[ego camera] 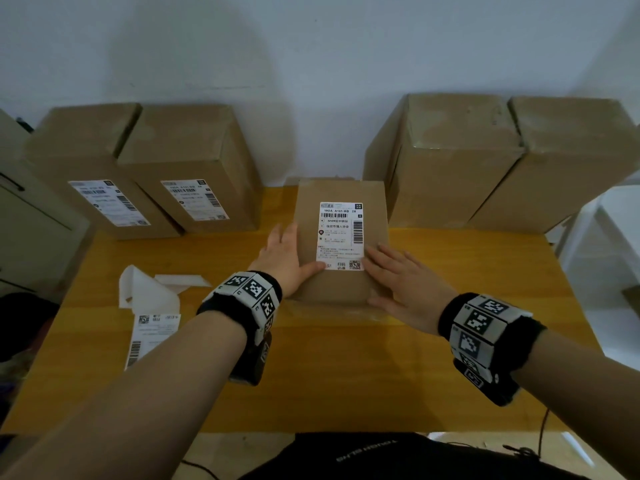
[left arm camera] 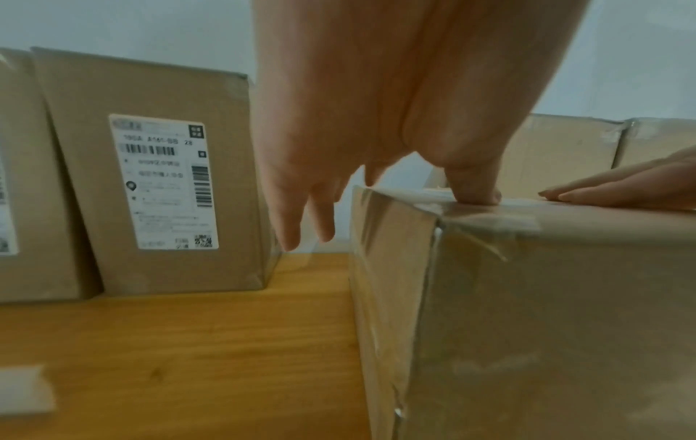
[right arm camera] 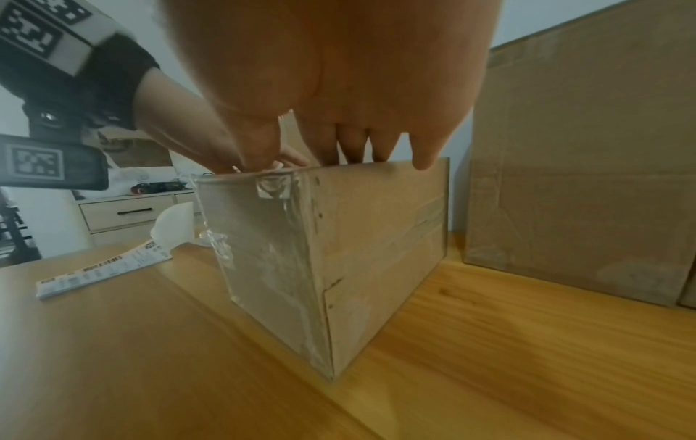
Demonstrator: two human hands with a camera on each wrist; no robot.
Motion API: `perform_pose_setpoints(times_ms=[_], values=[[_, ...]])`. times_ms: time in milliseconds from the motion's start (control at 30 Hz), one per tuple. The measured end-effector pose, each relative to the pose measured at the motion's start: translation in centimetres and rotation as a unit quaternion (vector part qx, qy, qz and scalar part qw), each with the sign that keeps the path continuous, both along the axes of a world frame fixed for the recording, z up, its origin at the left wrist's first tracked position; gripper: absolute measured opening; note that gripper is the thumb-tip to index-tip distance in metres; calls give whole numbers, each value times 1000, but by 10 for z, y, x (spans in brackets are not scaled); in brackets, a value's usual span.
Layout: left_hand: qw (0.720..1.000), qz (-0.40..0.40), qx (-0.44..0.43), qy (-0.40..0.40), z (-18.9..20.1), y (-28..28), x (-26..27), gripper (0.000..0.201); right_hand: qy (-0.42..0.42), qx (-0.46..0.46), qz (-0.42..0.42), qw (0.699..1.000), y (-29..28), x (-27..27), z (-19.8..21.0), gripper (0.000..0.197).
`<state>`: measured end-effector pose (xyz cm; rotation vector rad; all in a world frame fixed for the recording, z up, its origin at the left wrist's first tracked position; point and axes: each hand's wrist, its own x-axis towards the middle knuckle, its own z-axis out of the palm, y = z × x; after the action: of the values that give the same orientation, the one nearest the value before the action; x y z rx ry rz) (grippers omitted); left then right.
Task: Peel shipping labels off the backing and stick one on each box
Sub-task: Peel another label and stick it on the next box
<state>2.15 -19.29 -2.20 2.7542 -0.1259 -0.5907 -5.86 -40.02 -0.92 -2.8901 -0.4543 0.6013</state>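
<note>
Left grip (ego camera: 281,258), right grip (ego camera: 401,285) flat, pressing label (ego camera: 341,235) onto box (ego camera: 341,289).

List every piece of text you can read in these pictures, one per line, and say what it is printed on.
"190A A161-BB 28": label on the middle box.
"190A A161-BB 28": label on a left box, blurrier.
Smaller print and the loose labels: too blurred.
</note>
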Motion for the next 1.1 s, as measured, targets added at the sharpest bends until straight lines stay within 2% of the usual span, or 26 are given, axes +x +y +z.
perform_pose_setpoints(times_ms=[67, 167, 300, 367, 433, 533, 733, 867, 967, 1100], values=[[998, 53, -31, 32, -2, 1, -2, 92, 10, 6, -30, 999, 0, -2, 0, 66], [994, 72, -64, 56, -1, -1, -7, 73, 56, 60, -125, 989, 6, 0, 1, 72], [990, 96, -94, 45, 0, -2, -9, 60, 41, 182, -262, 947, 18, 11, -4, 72], [990, 94, -99, 37, 0, -1, -10, 57, 38, 207, -331, 920, 22, 19, -4, 64], [991, 84, -102, 22, 2, 0, -12, 55, 30, 201, -372, 906, 25, 27, -2, 60], [991, 77, -109, -17, 7, 4, -13, 54, 16, 189, -384, 903, 28, 36, 0, 63], [981, 100, -146, -81, 21, 27, -1, 59, -45, 261, -392, 881, 41, 51, 13, 68], [978, 104, -138, -119, 23, 41, 16, 70, -82, 258, -394, 878, 52, 64, 16, 57], [981, 92, -130, -107, 22, 45, 27, 72, -88, 265, -415, 866, 60, 73, 14, 48], [984, 75, -156, -51, 16, 50, 35, 68, -57, 282, -441, 850, 73, 86, 11, 53]])
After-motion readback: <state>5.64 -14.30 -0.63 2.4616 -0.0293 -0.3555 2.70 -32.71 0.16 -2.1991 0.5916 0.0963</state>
